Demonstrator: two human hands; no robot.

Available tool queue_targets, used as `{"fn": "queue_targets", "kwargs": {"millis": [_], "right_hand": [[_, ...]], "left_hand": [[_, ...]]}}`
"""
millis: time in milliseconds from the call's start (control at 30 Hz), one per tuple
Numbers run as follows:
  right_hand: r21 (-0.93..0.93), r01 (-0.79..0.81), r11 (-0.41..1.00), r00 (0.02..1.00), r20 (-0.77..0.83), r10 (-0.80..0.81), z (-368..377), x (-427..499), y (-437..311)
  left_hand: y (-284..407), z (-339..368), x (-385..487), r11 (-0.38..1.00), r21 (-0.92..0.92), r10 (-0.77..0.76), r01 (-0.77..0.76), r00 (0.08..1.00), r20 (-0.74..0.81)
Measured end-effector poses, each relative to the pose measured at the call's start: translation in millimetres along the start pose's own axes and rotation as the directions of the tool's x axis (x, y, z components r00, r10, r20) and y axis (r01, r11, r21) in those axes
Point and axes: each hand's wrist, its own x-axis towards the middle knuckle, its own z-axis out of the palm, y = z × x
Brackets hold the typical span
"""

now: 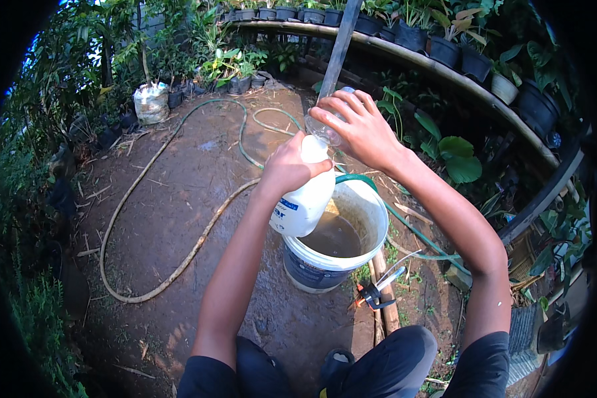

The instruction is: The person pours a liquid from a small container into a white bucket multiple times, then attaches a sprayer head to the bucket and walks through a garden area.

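My left hand [293,166] grips the upper part of a white plastic bottle [311,204], which tilts over the rim of a bucket. Above its mouth, my right hand [355,122] holds a clear plastic container [323,127], tipped against the bottle's top. Whether liquid flows between the two cannot be made out. Below them stands a white bucket [375,248] with a dark printed label, partly filled with murky brown water [336,236]. A green hose [355,177] passes over the bucket's far rim. On the ground beside the bucket lies a trigger sprayer head [370,293] with its tube.
The long garden hose [109,248] loops across the wet soil [179,199] at left. Bamboo poles [390,308] lie right of the bucket. A dark post [341,47] rises beyond my hands. Potted plants [445,49] line a curved bamboo shelf [477,77]; a white planting bag [151,104] stands far left.
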Motion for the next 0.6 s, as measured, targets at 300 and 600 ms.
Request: {"fn": "queue_targets", "kwargs": {"millis": [300, 600], "right_hand": [[0.469, -0.689, 0.552, 0.661, 0.719, 0.215, 38.8, -41.2, 36.6], [0.308, -0.605, 0.734, 0.183, 0.951, -0.248, 205.5, -155.0, -53.6]], "left_hand": [[-9.2, 7.8, 5.9, 0.999, 0.008, 0.043, -0.043, 0.997, -0.064], [-0.8, -0.2, -0.7, 1.000, -0.005, -0.017, 0.017, 1.000, -0.006]]}}
